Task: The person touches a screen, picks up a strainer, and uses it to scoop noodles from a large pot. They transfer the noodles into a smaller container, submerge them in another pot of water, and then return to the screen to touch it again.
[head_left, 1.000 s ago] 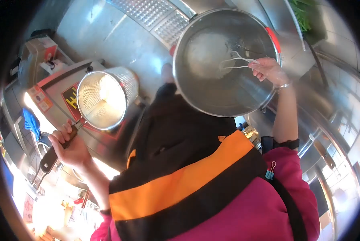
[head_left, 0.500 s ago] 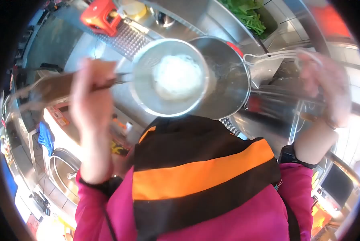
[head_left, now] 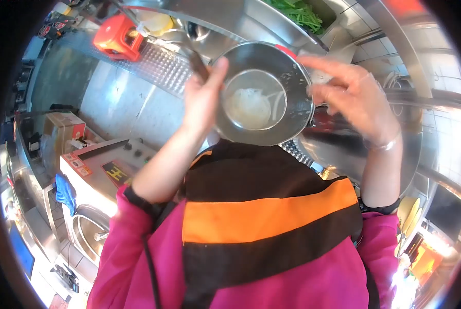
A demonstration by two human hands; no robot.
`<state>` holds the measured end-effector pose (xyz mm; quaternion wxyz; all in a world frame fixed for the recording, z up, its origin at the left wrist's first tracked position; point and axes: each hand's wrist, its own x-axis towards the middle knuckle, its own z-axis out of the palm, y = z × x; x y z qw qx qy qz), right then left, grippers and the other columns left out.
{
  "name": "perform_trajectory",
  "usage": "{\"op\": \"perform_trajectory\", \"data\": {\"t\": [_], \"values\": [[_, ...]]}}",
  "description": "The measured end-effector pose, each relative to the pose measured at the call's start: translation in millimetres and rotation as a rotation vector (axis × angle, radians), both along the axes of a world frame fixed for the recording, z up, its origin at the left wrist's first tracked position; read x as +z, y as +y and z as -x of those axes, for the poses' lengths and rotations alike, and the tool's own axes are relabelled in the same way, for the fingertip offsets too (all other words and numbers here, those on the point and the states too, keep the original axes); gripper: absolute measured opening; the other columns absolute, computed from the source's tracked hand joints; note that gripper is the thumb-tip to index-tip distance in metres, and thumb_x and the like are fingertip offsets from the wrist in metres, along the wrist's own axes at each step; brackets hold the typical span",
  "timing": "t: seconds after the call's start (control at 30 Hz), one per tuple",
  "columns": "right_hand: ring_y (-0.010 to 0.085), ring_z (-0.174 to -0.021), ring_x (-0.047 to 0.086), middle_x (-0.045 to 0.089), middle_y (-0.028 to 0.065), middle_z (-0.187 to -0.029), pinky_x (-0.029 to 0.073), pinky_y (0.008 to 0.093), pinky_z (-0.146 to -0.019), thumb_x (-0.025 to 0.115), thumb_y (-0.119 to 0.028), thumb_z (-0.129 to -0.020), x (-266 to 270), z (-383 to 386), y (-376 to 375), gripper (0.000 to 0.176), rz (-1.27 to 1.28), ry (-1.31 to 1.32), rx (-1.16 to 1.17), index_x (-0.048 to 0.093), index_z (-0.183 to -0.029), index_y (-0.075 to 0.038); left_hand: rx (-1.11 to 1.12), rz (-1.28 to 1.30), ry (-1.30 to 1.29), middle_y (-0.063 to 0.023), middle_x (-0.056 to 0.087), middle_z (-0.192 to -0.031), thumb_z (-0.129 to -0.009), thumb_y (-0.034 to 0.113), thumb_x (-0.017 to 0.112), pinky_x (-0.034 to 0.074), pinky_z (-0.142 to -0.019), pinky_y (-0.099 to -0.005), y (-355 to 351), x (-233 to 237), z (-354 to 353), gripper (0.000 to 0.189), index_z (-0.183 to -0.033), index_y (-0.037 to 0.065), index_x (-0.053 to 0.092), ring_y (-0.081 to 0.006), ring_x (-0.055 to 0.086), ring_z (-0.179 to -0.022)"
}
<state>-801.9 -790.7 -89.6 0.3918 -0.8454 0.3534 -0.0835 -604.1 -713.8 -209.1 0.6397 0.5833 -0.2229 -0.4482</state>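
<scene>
My left hand [head_left: 203, 100] is closed round the dark handle [head_left: 197, 63] of a strainer, at the left side of a deep metal pot [head_left: 298, 98]. The strainer's round rim now shows inside the pot, and a pale, whitish clump like noodles [head_left: 248, 107] lies within it. Where handle and rim join is hidden behind my hand. My right hand [head_left: 351, 95] is above the pot's right rim, close to its red grip [head_left: 286, 50]. Its fingers are spread and somewhat smeared by motion, with nothing clearly seen in them.
A red plastic stool [head_left: 118, 38] stands at upper left beside a studded metal strip [head_left: 161, 64]. Green leafy vegetables [head_left: 297, 14] lie in a container at the back. At lower left are a cardboard box [head_left: 64, 131] and a round sink basin [head_left: 90, 234].
My left hand has moved right to the pot, and the strainer has gone from above the pot's left side down into it. My right hand has come inward; the white strands beside it no longer show.
</scene>
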Motion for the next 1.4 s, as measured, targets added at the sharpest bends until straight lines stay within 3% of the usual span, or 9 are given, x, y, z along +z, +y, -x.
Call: {"op": "perform_trajectory", "data": {"t": [0.1, 0.2, 0.37, 0.47, 0.53, 0.63, 0.77, 0.87, 1.4], "values": [[0.0063, -0.055, 0.044, 0.056, -0.0001, -0.069, 0.035, 0.0203, -0.049, 0.061, -0.016, -0.072, -47, 13, -23, 0.017, -0.284, -0.284, -0.359, 0.059, -0.085, -0.004, -0.01, 0.113, 0.044, -0.0007, 0.049, -0.065, -0.075, 0.031, 0.061, 0.031, -0.058, -0.0236, 19, 4, -33, 0.026, -0.071, 0.007, 0.053, -0.009, 0.043, -0.062], [0.0048, -0.048, 0.039, 0.048, -0.0035, -0.058, 0.029, 0.0184, -0.043, 0.062, -0.012, -0.069, -131, 20, -47, 0.014, -0.562, -0.399, -0.56, 0.051, -0.062, -0.011, -0.078, 0.33, 0.083, 0.0013, 0.029, -0.06, -0.085, 0.023, 0.044, 0.029, -0.069, -0.0275, 41, 31, -63, 0.028, -0.062, 0.01, 0.034, -0.0129, 0.03, -0.058], [0.0094, -0.044, 0.041, 0.046, 0.0003, -0.053, 0.028, 0.0231, -0.036, 0.06, -0.004, -0.063, -305, 32, -55, 0.012, -0.82, -0.467, -0.82, 0.05, -0.064, -0.01, 0.037, 0.367, 0.068, -0.001, 0.026, -0.061, -0.087, 0.028, 0.036, 0.027, -0.082, -0.0355, 77, 65, -84, 0.033, -0.061, 0.01, 0.027, -0.0151, 0.028, -0.061], [0.0165, -0.052, 0.049, 0.049, 0.0042, -0.059, 0.038, 0.0298, -0.043, 0.062, -0.01, -0.062, -384, 29, -59, 0.013, -0.659, -0.134, -0.647, 0.051, -0.068, -0.007, 0.158, 0.349, 0.089, -0.0008, 0.026, -0.06, -0.085, 0.029, 0.04, 0.024, -0.086, -0.0375, 98, 79, -89, 0.035, -0.058, 0.011, 0.027, -0.0154, 0.029, -0.063], [0.0235, -0.076, 0.058, 0.058, 0.0134, -0.081, 0.048, 0.0284, -0.06, 0.065, -0.022, -0.065, -396, 14, -64, 0.028, -0.449, 0.412, -0.563, 0.058, -0.084, -0.003, 0.233, 0.359, 0.162, -0.0007, 0.025, -0.06, -0.083, 0.026, 0.046, 0.021, -0.09, -0.0392, 115, 85, -92, 0.035, -0.057, 0.012, 0.027, -0.0154, 0.028, -0.064], [0.0284, -0.096, 0.052, 0.056, 0.0143, -0.097, 0.04, 0.0329, -0.083, 0.068, -0.027, -0.06, -427, -12, -73, 0.039, -0.192, 0.508, -0.37, 0.057, -0.09, -0.004, 0.381, 0.342, 0.132, -0.0012, 0.025, -0.058, -0.084, 0.029, 0.043, 0.021, -0.091, -0.0402, 141, 85, -99, 0.036, -0.056, 0.012, 0.026, -0.0159, 0.028, -0.061], [0.0264, -0.102, 0.049, 0.053, 0.0152, -0.107, 0.037, 0.0318, -0.088, 0.06, -0.028, -0.069, -441, -55, -101, 0.037, -0.267, 0.649, -0.093, 0.057, -0.097, -0.004, 0.513, 0.262, 0.072, -0.0007, 0.023, -0.059, -0.083, 0.03, 0.046, 0.02, -0.092, -0.0396, 164, 75, -102, 0.038, -0.057, 0.013, 0.025, -0.0157, 0.028, -0.061], [0.0264, -0.106, 0.045, 0.046, 0.0142, -0.117, 0.037, 0.0318, -0.088, 0.054, -0.037, -0.075, -483, -81, -104, 0.05, -0.165, 1.145, 0.645, 0.047, -0.112, -0.003, 0.614, 0.165, 0.03, -0.0008, 0.023, -0.06, -0.084, 0.03, 0.045, 0.02, -0.093, -0.0408, 181, 65, -104, 0.037, -0.057, 0.012, 0.026, -0.016, 0.028, -0.061], [0.0264, -0.094, 0.052, 0.054, 0.0139, -0.102, 0.042, 0.0364, -0.077, 0.043, -0.025, -0.081, -499, -28, 17, 0.032, -0.429, 0.893, 0.694, 0.052, -0.106, -0.007, 0.659, 0.206, 0.126, -0.001, 0.022, -0.06, -0.085, 0.029, 0.044, 0.021, -0.093, -0.0433, 193, 57, -108, 0.038, -0.057, 0.012, 0.024, -0.0164, 0.027, -0.061]]}}
